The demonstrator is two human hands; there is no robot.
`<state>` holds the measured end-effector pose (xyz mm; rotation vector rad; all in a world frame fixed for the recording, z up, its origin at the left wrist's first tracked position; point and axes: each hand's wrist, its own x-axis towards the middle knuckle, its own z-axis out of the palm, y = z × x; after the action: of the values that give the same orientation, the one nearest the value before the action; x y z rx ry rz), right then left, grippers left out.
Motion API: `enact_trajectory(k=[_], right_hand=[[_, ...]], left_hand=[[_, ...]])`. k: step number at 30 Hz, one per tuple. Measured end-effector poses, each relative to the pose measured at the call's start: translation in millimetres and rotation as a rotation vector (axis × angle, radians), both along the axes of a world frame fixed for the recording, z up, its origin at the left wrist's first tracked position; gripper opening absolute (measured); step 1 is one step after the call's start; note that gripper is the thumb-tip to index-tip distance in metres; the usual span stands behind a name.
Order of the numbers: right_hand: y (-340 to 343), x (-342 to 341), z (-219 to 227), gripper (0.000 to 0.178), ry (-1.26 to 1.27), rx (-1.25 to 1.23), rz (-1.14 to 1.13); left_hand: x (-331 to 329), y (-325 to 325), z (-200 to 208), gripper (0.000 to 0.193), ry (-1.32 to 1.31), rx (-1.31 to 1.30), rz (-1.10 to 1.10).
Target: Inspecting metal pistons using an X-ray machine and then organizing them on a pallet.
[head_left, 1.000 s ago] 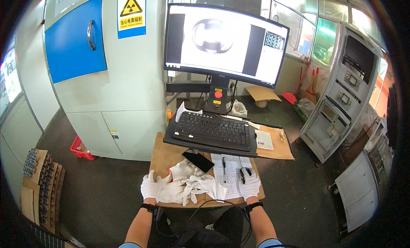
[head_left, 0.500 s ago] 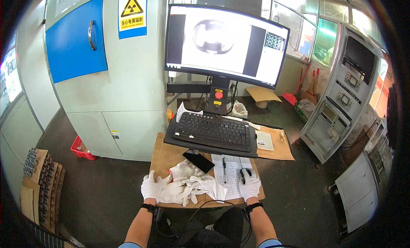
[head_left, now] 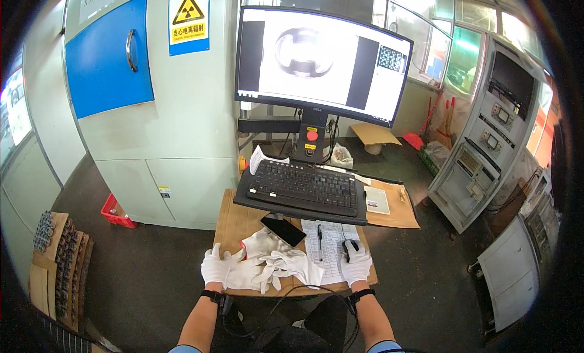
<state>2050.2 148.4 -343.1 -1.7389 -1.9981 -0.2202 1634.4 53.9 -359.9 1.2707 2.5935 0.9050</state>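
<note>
My right hand [head_left: 355,263], in a white glove, rests over a black computer mouse [head_left: 349,246] on a printed sheet [head_left: 329,240] at the right of a small wooden table [head_left: 234,222]. My left hand [head_left: 215,267], also gloved, lies flat at the table's left front edge, fingers apart, holding nothing. Between the hands sits a heap of loose white gloves [head_left: 277,263]. A black phone [head_left: 283,230] lies just behind the heap, and a pen [head_left: 319,234] rests on the sheet.
A black keyboard [head_left: 304,185] on a tray stands behind the table under a large monitor [head_left: 321,64] showing a grey scan image. A grey cabinet with a blue door [head_left: 109,55] stands left, control consoles [head_left: 480,152] right, a red crate [head_left: 117,211] on the floor.
</note>
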Motion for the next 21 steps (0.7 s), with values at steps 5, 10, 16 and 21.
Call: enact_trajectory(k=[5, 10, 16, 21], right_hand=[[-0.4, 0.7, -0.5, 0.051, -0.01, -0.011, -0.01], [-2.6, -0.8, 1.5, 0.05, 0.004, 0.006, 0.008], [-1.4, -2.1, 2.3, 0.05, 0.004, 0.03, 0.02], [-2.3, -0.1, 1.8, 0.049, 0.019, 0.047, 0.025]], left_hand=[[2.1, 0.1, 2.2, 0.048, -0.013, -0.001, 0.007], [-1.4, 0.0, -4.8, 0.049, -0.006, 0.008, 0.009], [-2.4, 0.6, -7.3, 0.049, 0.003, 0.015, 0.012], [1.0, 0.5, -0.3, 0.048, -0.006, -0.012, 0.014]])
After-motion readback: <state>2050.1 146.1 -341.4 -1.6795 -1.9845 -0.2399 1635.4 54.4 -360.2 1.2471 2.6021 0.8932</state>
